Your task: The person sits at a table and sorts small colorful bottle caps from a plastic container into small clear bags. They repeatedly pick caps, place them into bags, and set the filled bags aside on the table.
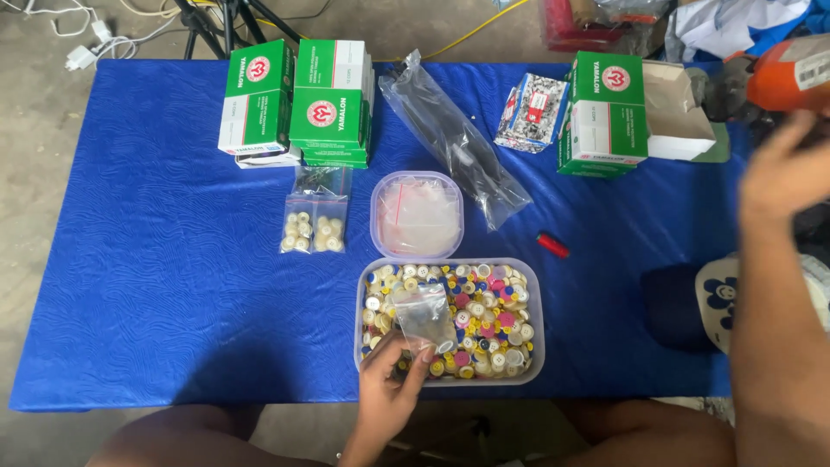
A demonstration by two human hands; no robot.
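Observation:
My left hand (391, 391) holds a small clear zip bag (424, 316) by its lower edge, just above a clear plastic tub (450, 380) filled with several coloured buttons. The bag looks empty. My right hand (782, 173) is raised at the far right, blurred, fingers apart, just below an orange object (791, 73); nothing shows in its grasp. The tub's lid (417, 216) lies flat behind the tub with clear bags on it.
On the blue table cloth (173, 259) lie two small bags of pale buttons (313, 232), stacked green-and-white boxes (298, 99), a long clear plastic bag (454, 138), a red lighter (553, 246), more boxes (605, 112) and a dark cap (692, 307).

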